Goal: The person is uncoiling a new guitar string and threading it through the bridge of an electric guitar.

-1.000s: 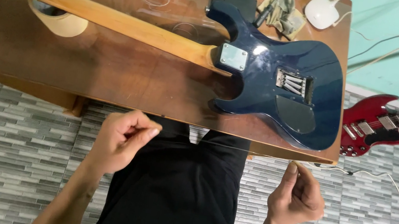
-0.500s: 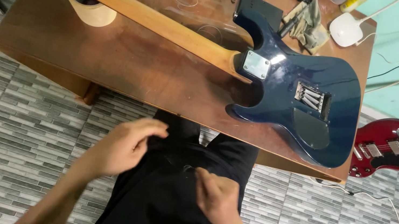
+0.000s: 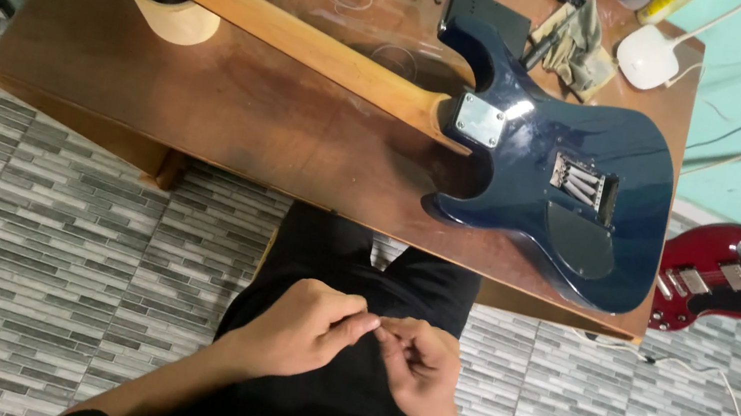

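Blue guitar (image 3: 549, 174) lies face down on the wooden table (image 3: 235, 113), neck over a tape roll (image 3: 173, 6). From the head view, I see my left hand (image 3: 304, 328) and right hand (image 3: 418, 369) fingertips pinched together over my lap; what they pinch I cannot tell.

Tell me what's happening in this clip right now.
A person stands at a wooden table with both hands together over their lap. The left hand and right hand meet at the fingertips, pinching something too thin to make out. A blue electric guitar lies face down on the table, untouched, its neck propped on a tape roll. A red guitar rests on the floor.
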